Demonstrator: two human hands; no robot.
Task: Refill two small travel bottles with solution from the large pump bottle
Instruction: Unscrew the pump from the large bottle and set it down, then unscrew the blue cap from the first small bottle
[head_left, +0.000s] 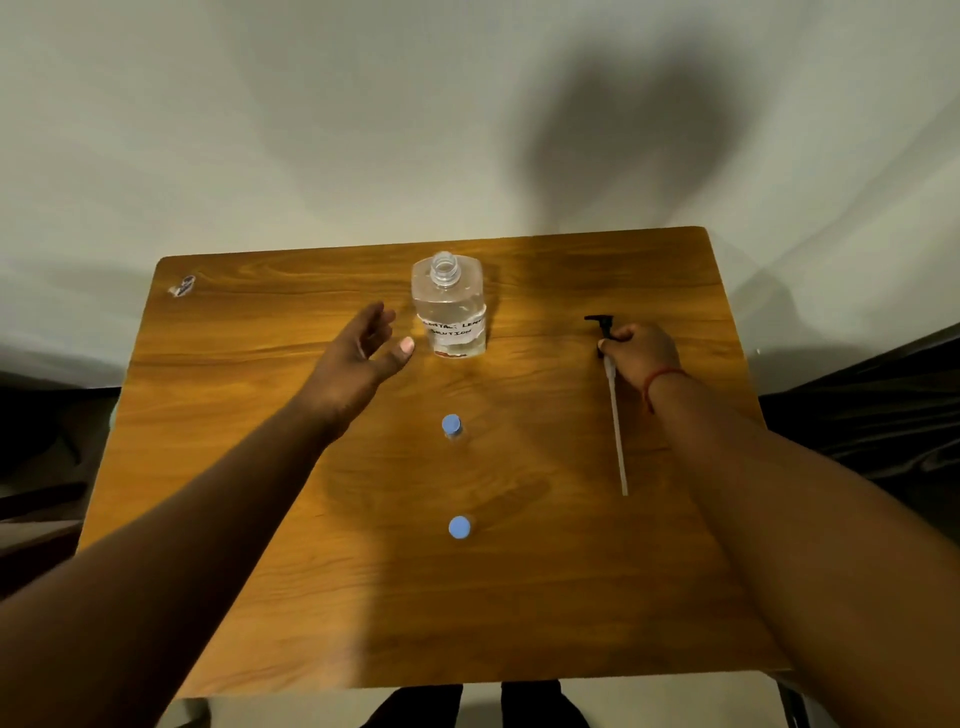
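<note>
Toward the counter's (260, 597) right edge, the right hand (641, 356) is gripping the removed pump (613, 405), laying it down. Near the far edge, the left hand (363, 345) is hovering spread and empty beside the uncapped large bottle (451, 312). Both travel bottles (453, 427) (460, 528) (blue caps on) are likely needing uncapping next.

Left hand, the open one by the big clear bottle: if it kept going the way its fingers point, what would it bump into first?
Probably the large pump bottle. The left hand is open, fingers aimed up and right toward the bottle's side, nothing between them, though depth is hard to judge.
</note>
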